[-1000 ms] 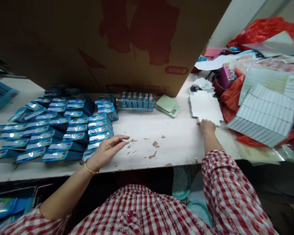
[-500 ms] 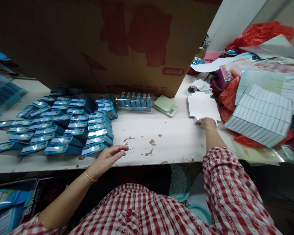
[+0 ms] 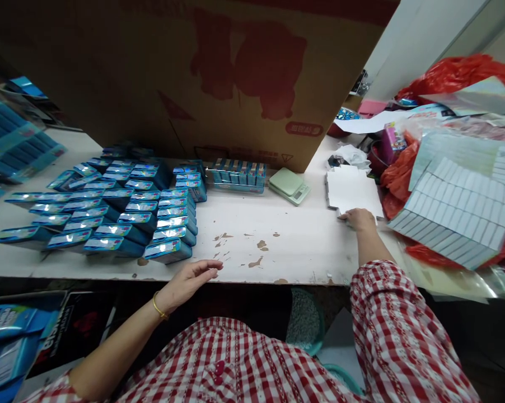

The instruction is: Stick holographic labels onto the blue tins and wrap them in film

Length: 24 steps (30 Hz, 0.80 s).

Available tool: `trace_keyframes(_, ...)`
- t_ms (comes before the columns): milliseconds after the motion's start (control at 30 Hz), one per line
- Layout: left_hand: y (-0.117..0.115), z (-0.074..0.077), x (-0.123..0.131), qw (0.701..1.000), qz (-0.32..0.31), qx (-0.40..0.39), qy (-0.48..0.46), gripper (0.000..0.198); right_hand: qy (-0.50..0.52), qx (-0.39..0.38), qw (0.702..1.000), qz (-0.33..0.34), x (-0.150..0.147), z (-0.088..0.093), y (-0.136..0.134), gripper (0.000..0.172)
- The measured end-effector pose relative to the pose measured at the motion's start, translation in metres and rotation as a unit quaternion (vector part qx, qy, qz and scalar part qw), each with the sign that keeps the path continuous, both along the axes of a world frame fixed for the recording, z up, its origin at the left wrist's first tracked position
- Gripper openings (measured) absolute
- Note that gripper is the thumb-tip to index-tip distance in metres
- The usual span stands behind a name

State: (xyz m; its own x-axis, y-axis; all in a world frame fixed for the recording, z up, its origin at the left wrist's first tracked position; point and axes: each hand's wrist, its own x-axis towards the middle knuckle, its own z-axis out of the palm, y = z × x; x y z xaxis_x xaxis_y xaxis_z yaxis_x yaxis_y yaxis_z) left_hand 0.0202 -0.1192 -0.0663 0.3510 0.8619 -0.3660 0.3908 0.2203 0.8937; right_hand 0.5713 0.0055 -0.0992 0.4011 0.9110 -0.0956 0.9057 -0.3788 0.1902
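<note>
White card (image 3: 353,190), a flat die-cut blank with notched edges, lies on the right part of the tabletop (image 3: 277,246). The right hand (image 3: 359,219) rests on its near edge with the fingers flat, so that grip is relaxed, touching the card and not clenched on it. The left hand (image 3: 189,282) holds nothing: its grip is released, fingers loosely curled, just over the tabletop's front edge and near the closest blue pack (image 3: 167,252). Rows of these packs, with shiny foil strips along them, fill the left of the tabletop, tilted and overlapping. Beyond them lies a shrink-wrapped row of boxes (image 3: 238,176), with a green scale (image 3: 288,186) just beside it. A cardboard panel (image 3: 152,73) with red print rises behind all of this. Right of the card, red bags (image 3: 456,73) and a large gridded sheet (image 3: 452,215) lie heaped together.
</note>
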Motion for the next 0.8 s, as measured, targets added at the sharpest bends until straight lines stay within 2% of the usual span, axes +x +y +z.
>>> trace_keyframes(133, -0.003, -0.006, -0.005, 1.0, 0.004, 0.005, 0.014, 0.045, -0.032, 0.026, 0.999, 0.006, -0.006, 0.014, -0.01, 0.038)
trace_keyframes(233, -0.005, -0.012, -0.005, 0.999, -0.02, 0.036, 0.029, 0.042, -0.091, 0.094, 0.991, 0.017, -0.045, 0.023, -0.032, 0.042)
trace_keyframes(300, -0.008, -0.015, -0.002, 0.994, -0.041, 0.085, 0.052, 0.039, -0.107, 0.139, 0.98, 0.096, -0.094, 0.022, -0.059, 0.042)
trace_keyframes(367, -0.011, -0.019, 0.004, 0.979, -0.05, 0.177, 0.091, 0.039, -0.09, 0.16, 0.961, 0.205, -0.158, 0.012, -0.095, 0.036)
trace_keyframes(433, -0.013, -0.026, 0.011, 0.941, -0.058, 0.297, 0.149, 0.044, -0.049, 0.178, 0.931, 0.315, -0.229, -0.005, -0.131, 0.029)
trace_keyframes(500, -0.012, -0.04, 0.015, 0.889, -0.096, 0.393, 0.214, 0.055, 0.008, 0.174, 0.898, 0.404, -0.297, -0.022, -0.16, 0.027)
trace_keyframes(567, -0.007, -0.06, 0.016, 0.844, -0.184, 0.432, 0.26, 0.056, 0.058, 0.149, 0.886, 0.435, -0.347, -0.036, -0.178, 0.031)
trace_keyframes(600, -0.004, -0.071, 0.014, 0.827, -0.228, 0.436, 0.273, 0.052, 0.083, 0.135, 0.884, 0.44, -0.363, -0.042, -0.184, 0.032)
trace_keyframes(633, -0.001, -0.083, 0.011, 0.816, -0.256, 0.435, 0.282, 0.045, 0.107, 0.126, 0.882, 0.44, -0.371, -0.047, -0.188, 0.031)
trace_keyframes(700, 0.005, -0.104, 0.005, 0.801, -0.281, 0.443, 0.288, 0.036, 0.156, 0.127, 0.878, 0.434, -0.364, -0.053, -0.194, 0.028)
trace_keyframes(767, 0.01, -0.119, -0.001, 0.794, -0.275, 0.466, 0.277, 0.032, 0.192, 0.148, 0.874, 0.422, -0.331, -0.057, -0.202, 0.036)
trace_keyframes(800, 0.012, -0.123, -0.002, 0.791, -0.27, 0.479, 0.269, 0.031, 0.202, 0.159, 0.871, 0.419, -0.309, -0.058, -0.207, 0.046)
